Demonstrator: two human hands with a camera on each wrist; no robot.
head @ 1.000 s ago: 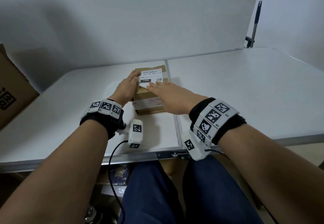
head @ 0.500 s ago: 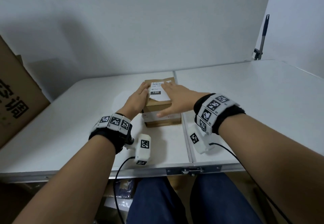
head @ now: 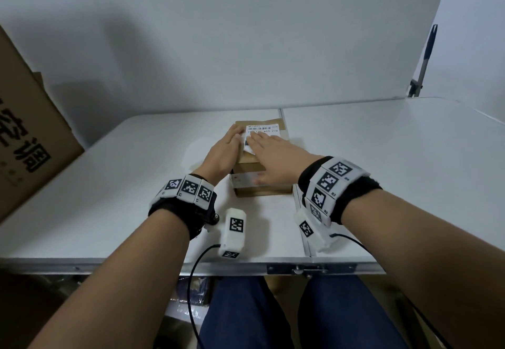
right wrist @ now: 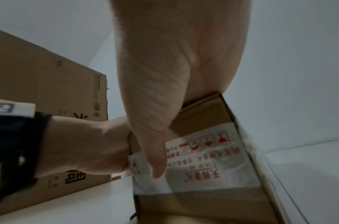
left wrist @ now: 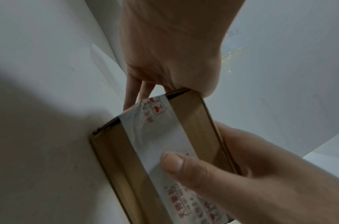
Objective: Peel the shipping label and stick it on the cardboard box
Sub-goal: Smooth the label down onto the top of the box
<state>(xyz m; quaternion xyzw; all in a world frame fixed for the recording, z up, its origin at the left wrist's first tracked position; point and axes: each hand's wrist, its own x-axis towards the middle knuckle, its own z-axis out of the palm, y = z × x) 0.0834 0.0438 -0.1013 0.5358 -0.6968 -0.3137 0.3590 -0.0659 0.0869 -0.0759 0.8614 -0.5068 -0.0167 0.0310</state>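
A small brown cardboard box (head: 282, 130) stands on the white table, with the white shipping label (head: 262, 129) lying on its top. My left hand (head: 228, 148) rests with straight fingers on the top's left edge. My right hand (head: 273, 152) lies flat over the near part of the label. Its thumb (left wrist: 174, 163) presses the white tape with red print (left wrist: 165, 136) on the box's front face. The right wrist view shows the same tape (right wrist: 203, 159), the right palm (right wrist: 161, 75) above it, and the left hand (right wrist: 92, 144) against the box's left side. The label's near half is hidden.
A large brown carton (head: 27, 135) leans at the table's left. A pale translucent sheet (head: 194, 152) lies on the table (head: 382, 171) just left of the box. A pole (head: 426, 56) stands behind the far right corner. A seam runs down the table's middle.
Both hands have stayed on the box. My right hand has shifted across the label, and its thumb now lies over the front tape. The head view has tilted.
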